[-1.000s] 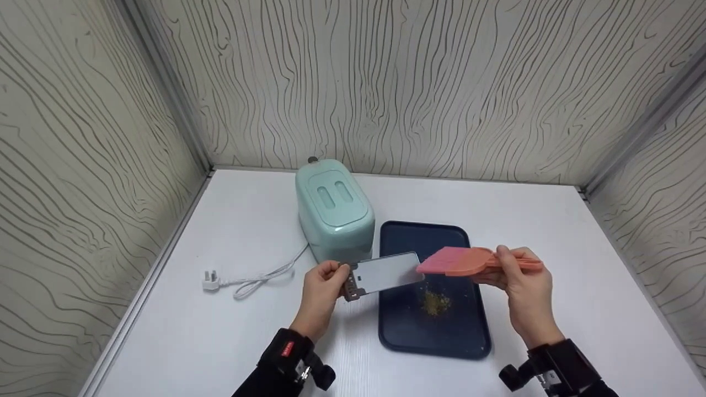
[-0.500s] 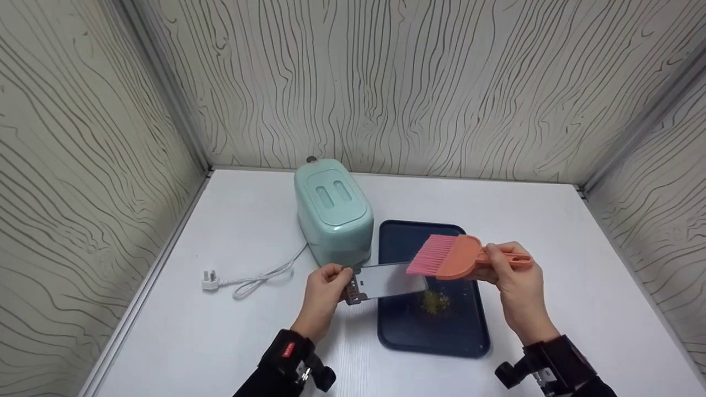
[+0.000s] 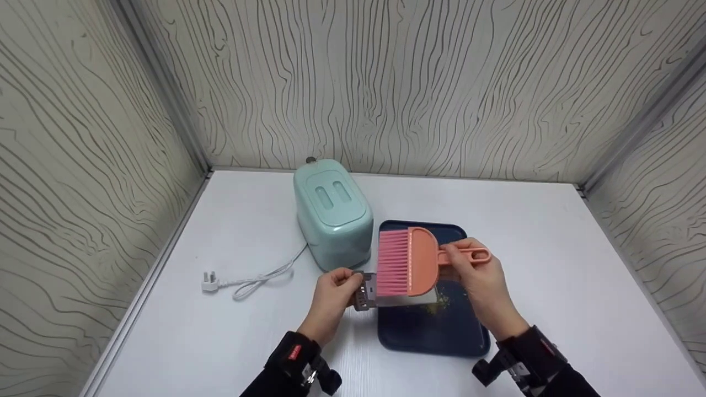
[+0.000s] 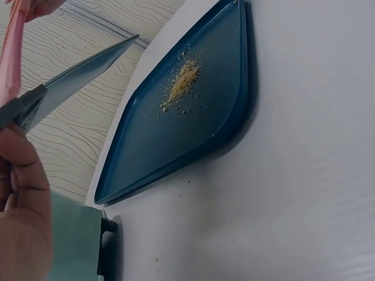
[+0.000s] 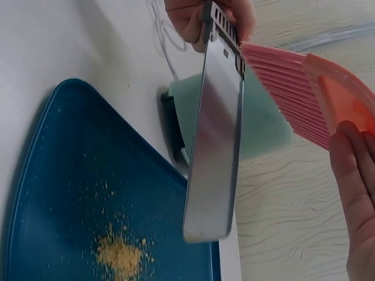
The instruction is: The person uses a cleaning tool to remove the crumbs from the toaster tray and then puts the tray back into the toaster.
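Note:
My left hand (image 3: 332, 298) pinches the slotted grey end of a flat metal crumb tray (image 5: 214, 146), held above a dark blue tray (image 3: 430, 336). In my right hand (image 3: 480, 281) is the handle of an orange brush (image 3: 423, 262). Its pink bristles (image 3: 392, 263) hang over the crumb tray's surface, covering much of it in the head view; the right wrist view shows them near its slotted end, and I cannot tell whether they touch. A small heap of yellowish crumbs (image 4: 184, 81) lies on the blue tray beneath.
A mint-green toaster (image 3: 333, 215) stands just behind my left hand, beside the blue tray. Its white cord and plug (image 3: 210, 282) lie on the white table (image 3: 524, 220) to the left. Patterned walls (image 3: 375, 94) enclose the back and sides.
The brush has moved left across the crumb tray, its flat face turning toward the head camera. The left hand and crumb tray have shifted slightly right and toward me.

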Available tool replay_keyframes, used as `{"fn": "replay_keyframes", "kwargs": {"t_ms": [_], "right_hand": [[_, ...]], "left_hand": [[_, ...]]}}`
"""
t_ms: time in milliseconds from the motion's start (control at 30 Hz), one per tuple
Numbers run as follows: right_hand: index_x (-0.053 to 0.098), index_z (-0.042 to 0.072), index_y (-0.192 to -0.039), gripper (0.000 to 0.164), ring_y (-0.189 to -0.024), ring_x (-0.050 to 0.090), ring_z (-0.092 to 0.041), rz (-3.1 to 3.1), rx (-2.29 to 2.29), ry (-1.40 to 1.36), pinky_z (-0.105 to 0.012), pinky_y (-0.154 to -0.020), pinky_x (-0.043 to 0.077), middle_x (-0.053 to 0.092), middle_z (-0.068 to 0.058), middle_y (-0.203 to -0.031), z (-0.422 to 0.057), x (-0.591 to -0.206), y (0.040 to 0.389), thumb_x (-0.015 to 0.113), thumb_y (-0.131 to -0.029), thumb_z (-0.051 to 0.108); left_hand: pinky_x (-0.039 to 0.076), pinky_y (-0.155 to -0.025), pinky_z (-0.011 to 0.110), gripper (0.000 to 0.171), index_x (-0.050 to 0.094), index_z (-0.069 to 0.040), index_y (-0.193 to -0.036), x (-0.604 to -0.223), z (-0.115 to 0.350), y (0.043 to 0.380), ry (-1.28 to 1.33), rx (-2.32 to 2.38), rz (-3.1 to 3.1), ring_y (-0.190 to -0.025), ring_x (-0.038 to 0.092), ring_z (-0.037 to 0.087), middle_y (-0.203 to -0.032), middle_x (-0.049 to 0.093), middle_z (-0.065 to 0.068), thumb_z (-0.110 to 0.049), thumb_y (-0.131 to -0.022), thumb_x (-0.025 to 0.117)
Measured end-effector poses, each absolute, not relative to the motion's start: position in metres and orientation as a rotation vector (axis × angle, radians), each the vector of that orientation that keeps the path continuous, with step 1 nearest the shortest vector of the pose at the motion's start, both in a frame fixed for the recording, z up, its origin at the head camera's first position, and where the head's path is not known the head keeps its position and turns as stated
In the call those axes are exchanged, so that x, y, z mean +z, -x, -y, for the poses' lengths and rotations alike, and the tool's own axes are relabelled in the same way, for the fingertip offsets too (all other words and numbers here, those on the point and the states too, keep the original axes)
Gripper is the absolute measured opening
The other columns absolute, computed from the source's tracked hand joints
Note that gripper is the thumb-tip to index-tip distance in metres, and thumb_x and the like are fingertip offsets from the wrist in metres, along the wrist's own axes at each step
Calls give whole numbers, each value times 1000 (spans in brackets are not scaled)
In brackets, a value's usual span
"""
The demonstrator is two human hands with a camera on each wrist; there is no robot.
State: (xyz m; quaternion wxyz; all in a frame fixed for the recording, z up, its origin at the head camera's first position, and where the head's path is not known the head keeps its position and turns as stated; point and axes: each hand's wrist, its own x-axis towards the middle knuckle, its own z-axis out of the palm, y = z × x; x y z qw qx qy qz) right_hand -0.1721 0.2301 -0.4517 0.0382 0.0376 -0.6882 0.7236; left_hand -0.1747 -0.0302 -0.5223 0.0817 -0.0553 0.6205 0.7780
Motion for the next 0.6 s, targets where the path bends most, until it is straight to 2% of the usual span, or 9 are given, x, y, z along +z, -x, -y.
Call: {"fn": "replay_keyframes", "kwargs": {"t_ms": [333,600], "right_hand": [[59,-4,-117,24,-87,75,-30,2161,2251,-188,-41,-79,61,71,-20,-104,-217,-457,180,61,-104,16],[62,-5,-116,21,-83,75,-24,2204,2167,-137,-37,-76,61,72,-17,-101,-227,-462,185,61,-103,12]], "left_hand": [[54,-63,24,17,60,-7,-80,-520,28,172,120,2315,-1853,-68,60,8,-74,63,-4,-12,-94,68],[53,-62,23,14,60,-5,-81,-519,30,173,99,2316,-1860,-65,57,8,-73,61,-3,-9,-94,66]]}}
